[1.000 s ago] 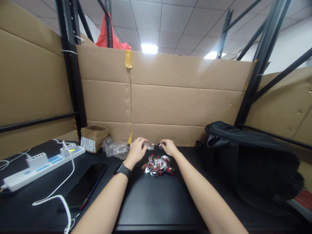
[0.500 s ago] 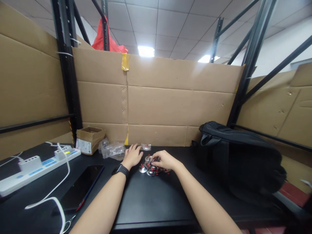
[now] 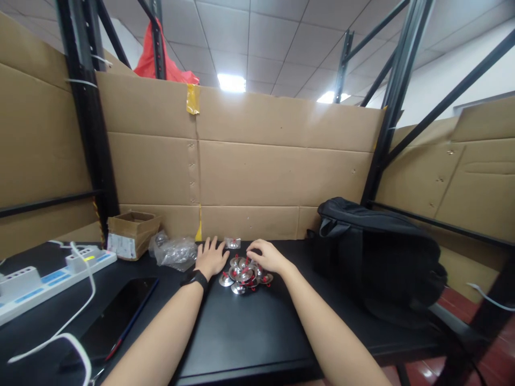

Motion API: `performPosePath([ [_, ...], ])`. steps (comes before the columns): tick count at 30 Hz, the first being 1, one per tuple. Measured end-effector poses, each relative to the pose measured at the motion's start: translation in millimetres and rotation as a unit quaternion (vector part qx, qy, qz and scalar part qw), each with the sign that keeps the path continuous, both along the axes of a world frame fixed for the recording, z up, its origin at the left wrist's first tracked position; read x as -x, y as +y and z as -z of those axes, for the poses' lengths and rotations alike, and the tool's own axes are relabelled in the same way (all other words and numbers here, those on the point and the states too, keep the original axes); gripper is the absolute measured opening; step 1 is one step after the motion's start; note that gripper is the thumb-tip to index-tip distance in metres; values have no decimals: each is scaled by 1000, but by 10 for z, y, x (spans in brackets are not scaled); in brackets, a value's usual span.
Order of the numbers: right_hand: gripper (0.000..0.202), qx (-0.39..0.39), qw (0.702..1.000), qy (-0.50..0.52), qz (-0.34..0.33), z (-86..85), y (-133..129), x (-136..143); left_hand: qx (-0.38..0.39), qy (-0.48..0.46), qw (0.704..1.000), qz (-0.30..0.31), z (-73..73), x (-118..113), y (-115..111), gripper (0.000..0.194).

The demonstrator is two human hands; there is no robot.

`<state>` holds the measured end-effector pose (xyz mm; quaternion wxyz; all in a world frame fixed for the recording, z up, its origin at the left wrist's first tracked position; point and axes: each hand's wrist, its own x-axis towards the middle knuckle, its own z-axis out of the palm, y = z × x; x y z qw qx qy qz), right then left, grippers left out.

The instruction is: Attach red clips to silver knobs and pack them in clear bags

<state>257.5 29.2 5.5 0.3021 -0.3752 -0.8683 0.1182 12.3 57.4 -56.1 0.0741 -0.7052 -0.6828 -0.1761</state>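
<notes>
A pile of small silver finger cymbals [image 3: 244, 275] with red loops lies in the middle of the black table. Just left of it, my left hand [image 3: 211, 258] rests flat with its fingers spread, a black watch [image 3: 196, 278] on the wrist. My right hand [image 3: 266, 256] is at the pile's far right edge, fingers curled with thumb and fingertips close together by a red loop. What they pinch, if anything, is too small to make out. Behind the pile lies one cymbal in a clear plastic packet [image 3: 232, 243].
Crumpled clear plastic bags [image 3: 175, 253] and an open cardboard box [image 3: 132, 236] stand at the back left. Nearer are a white power strip [image 3: 56, 279] with cables and a dark phone [image 3: 116, 316]. A black backpack [image 3: 378, 257] fills the right. Cardboard walls [image 3: 249, 171] enclose the back.
My right hand has drawn up and back from the middle of the pile, uncovering more cymbals. My left hand stays flat. The whole view has shifted slightly.
</notes>
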Motion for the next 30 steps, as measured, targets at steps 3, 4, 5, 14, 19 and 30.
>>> performPosePath([
  [3,35,17,993,-14,114,98,245,-24,-12,1,999,49,14,-136,90,55],
  [4,39,42,989,-30,139,142,328,-38,-16,-7,998,55,17,-170,128,55],
  [5,44,65,985,-47,151,188,404,-53,-21,-16,998,56,17,-194,166,54],
  [14,49,105,978,-86,160,361,679,-46,3,-58,994,98,-72,-240,204,41],
  [19,55,158,972,-116,127,245,782,75,10,-62,990,130,-115,-255,169,34],
  [30,48,117,991,-22,66,224,876,140,-35,-147,977,151,-198,-204,157,30],
])
